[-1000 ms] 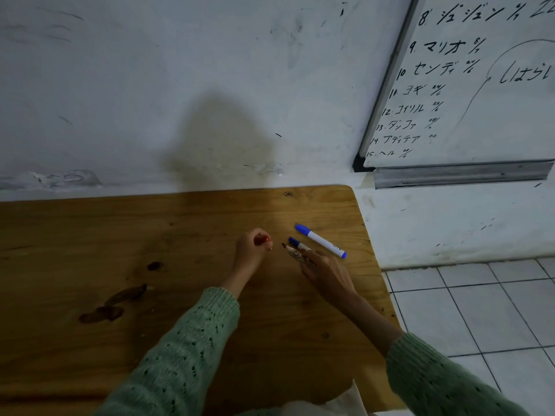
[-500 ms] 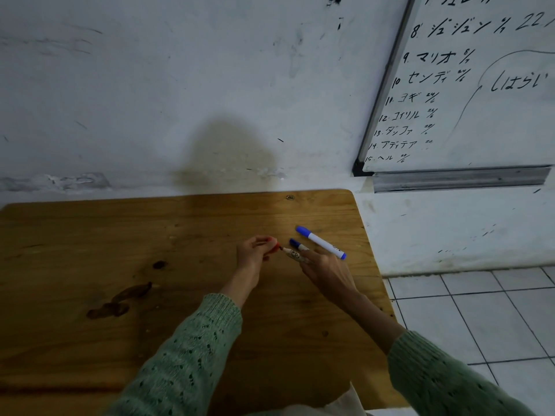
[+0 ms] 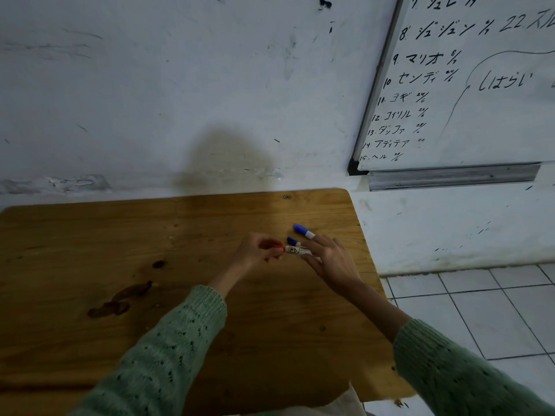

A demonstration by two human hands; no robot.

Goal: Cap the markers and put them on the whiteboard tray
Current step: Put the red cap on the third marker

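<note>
My left hand (image 3: 255, 249) pinches a small red cap (image 3: 277, 249) at the tip of a white marker (image 3: 297, 251). My right hand (image 3: 329, 259) holds that marker's barrel level above the wooden table (image 3: 180, 235). Cap and marker tip touch. Behind my right fingers a blue-capped marker (image 3: 303, 230) lies on the table, and a second blue cap end (image 3: 292, 241) shows just beside the held marker. The metal whiteboard tray (image 3: 450, 177) runs under the whiteboard (image 3: 480, 85) at the upper right, with nothing visible on it.
The table stands against a scuffed white wall, its right edge next to a white tiled floor (image 3: 480, 310). Dark stains (image 3: 120, 298) mark the table's left half. A pale cloth (image 3: 330, 406) shows at the bottom edge.
My left hand brought the red cap rightward from a gap to the marker's tip. My right hand lifted and levelled the marker. The camera tilted up slightly.
</note>
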